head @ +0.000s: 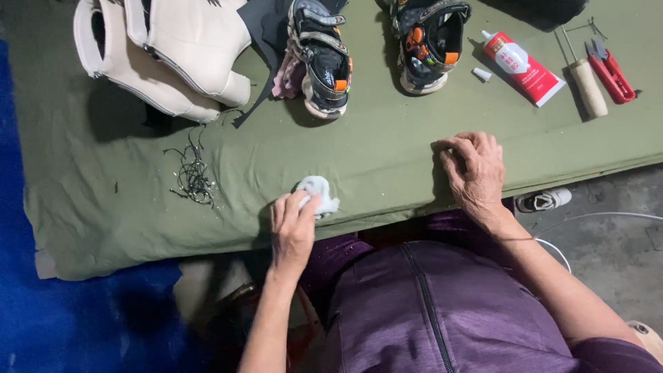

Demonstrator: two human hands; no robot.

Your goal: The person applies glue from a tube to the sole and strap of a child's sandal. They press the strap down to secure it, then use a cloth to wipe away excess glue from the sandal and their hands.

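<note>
White crumpled cloth wad point(316, 195) sits pinched in my left hand point(291, 231) on the olive-green table cover point(373, 148), near its front edge; my right hand point(475, 173) rests curled, holding nothing. Red-and-white glue tube point(523, 68) lies uncapped beyond it.

A low bench covered in an olive-green cloth point(387, 148) carries everything. At its far left lie two cream ankle boots point(166, 52), with a tangle of dark thread scraps point(193, 173) near them. Two dark children's sandals point(324, 59) with orange trim sit at the far middle. To the right lie a red-and-white glue tube point(523, 67), its small white cap point(482, 74), a wooden-handled awl point(587, 84) and red thread snips point(611, 72). A crumpled white rag point(318, 193) rests near the front edge
</note>
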